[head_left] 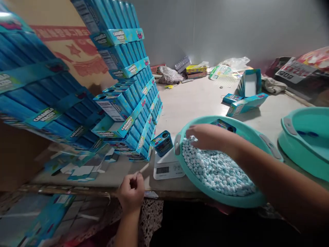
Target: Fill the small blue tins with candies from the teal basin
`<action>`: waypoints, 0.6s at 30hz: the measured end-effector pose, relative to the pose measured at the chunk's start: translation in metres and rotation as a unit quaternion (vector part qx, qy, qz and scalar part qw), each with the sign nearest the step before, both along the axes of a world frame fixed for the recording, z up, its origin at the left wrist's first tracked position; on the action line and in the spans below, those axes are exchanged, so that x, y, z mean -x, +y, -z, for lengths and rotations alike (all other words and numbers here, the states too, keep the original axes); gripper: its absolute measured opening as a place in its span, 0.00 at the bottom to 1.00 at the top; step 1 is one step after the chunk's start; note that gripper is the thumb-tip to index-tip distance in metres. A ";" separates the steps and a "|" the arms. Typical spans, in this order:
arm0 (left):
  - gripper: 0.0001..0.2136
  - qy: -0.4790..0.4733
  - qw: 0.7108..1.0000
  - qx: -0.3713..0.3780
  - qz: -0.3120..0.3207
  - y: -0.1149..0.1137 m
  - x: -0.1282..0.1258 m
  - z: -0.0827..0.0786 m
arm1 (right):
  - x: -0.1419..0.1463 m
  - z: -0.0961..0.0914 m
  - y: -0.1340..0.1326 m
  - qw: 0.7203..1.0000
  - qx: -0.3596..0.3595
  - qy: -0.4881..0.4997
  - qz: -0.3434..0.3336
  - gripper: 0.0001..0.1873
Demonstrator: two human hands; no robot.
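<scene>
My right hand (207, 135) reaches into a turquoise basin (190, 178) and has its fingers closed around some small pale candies at the basin's left side. Many more candies (218, 171), white and light blue, fill the basin below it. Near the table's front edge, my left hand (132, 192) is loosely curled, and nothing shows in it. Between the hands sits a white digital scale (169, 169); its display is too small to read. A small blue tin (162, 143) rests tilted on the scale. Part of another dark blue tin (223, 125) shows inside the basin, behind my right wrist.
Tall stacks of blue candy display boxes (133, 127) rise at the left, one tray partly filled. A second turquoise basin (303, 144) stands at the right. Behind lie an opened blue box (248, 92) and plastic bags (171, 73). Flattened packaging (84, 171) lies front left.
</scene>
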State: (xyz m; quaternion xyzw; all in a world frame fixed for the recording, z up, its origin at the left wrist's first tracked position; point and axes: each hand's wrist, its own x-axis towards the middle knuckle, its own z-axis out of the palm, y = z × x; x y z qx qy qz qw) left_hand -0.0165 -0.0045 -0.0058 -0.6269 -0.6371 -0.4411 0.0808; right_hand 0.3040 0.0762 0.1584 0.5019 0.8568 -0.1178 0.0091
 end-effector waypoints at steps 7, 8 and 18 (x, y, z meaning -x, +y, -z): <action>0.17 -0.006 0.999 0.037 -0.025 0.004 -0.002 0.000 | -0.008 0.026 0.005 0.998 0.039 0.011 -0.037 0.13; 0.17 -0.006 0.999 0.045 -0.029 0.004 -0.003 0.000 | -0.010 0.025 0.006 0.998 0.058 0.009 -0.034 0.11; 0.17 -0.040 0.992 0.107 -0.062 0.010 -0.004 -0.004 | -0.010 0.010 0.001 0.993 0.118 -0.008 0.004 0.08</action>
